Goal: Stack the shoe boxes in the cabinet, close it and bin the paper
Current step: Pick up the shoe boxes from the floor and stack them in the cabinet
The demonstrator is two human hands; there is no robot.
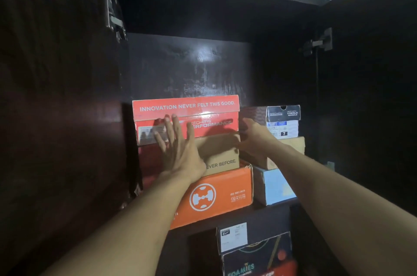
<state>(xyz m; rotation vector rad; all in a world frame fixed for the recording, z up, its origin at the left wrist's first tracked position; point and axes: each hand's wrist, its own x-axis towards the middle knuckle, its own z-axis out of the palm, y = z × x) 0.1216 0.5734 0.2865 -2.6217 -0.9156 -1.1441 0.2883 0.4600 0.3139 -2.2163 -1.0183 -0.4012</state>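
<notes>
Two hands flat on red box

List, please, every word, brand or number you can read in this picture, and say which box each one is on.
"INNOVATION NEVER FELT THIS GOOD." on the red box lid.
"SKECHERS PERFORMANCE" on its front, partly hidden by the left hand.
"VER BEFORE." on the brown box.
"ISO 9001" on the orange box; the rest is blurred.
"SKECHERS PERFORMANCE", "SANDALS" and "7" on the black box.
"FOAMIES" on the dark box, first letter cut off.
The white labels are too small to read.

The left hand hides part of the red box's label; the bottom edge crops the dark box.
</notes>
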